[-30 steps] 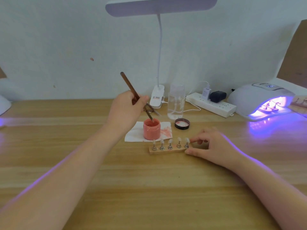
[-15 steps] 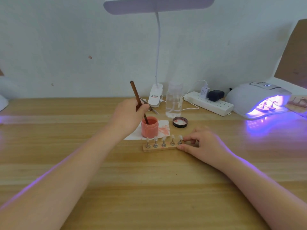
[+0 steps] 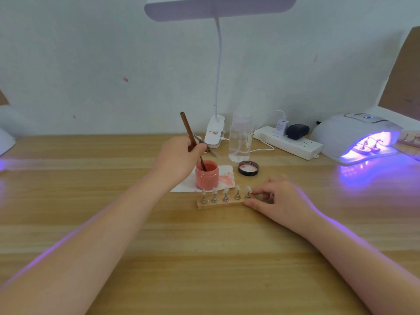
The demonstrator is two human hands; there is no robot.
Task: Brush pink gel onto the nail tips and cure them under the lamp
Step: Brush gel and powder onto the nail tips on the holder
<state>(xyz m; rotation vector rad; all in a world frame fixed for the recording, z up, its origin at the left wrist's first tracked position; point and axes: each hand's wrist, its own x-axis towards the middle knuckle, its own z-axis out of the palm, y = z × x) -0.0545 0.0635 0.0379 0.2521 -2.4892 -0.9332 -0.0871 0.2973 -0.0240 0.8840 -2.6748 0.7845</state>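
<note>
My left hand (image 3: 176, 160) grips a brown brush (image 3: 187, 130), whose tip dips into the open pink gel jar (image 3: 207, 177). The jar stands on a stained white tissue (image 3: 223, 178). Just in front lies a wooden holder (image 3: 219, 203) with several clear nail tips (image 3: 225, 191) on metal stands. My right hand (image 3: 280, 200) pinches the holder's right end, fingers by the rightmost tip. At the far right the white curing lamp (image 3: 354, 135) glows violet, with another set of nail tips (image 3: 369, 146) inside it.
The jar's black lid (image 3: 248, 168) lies right of the tissue. Behind stand a clear bottle (image 3: 240, 138), a white desk lamp's clip base (image 3: 214, 133), tweezers (image 3: 210, 150) and a power strip (image 3: 288, 142) along the wall. A brown board (image 3: 402, 76) leans at the right.
My left hand has tilted the brush more upright and lowered its tip into the pink jar. My right hand stays on the holder's right end.
</note>
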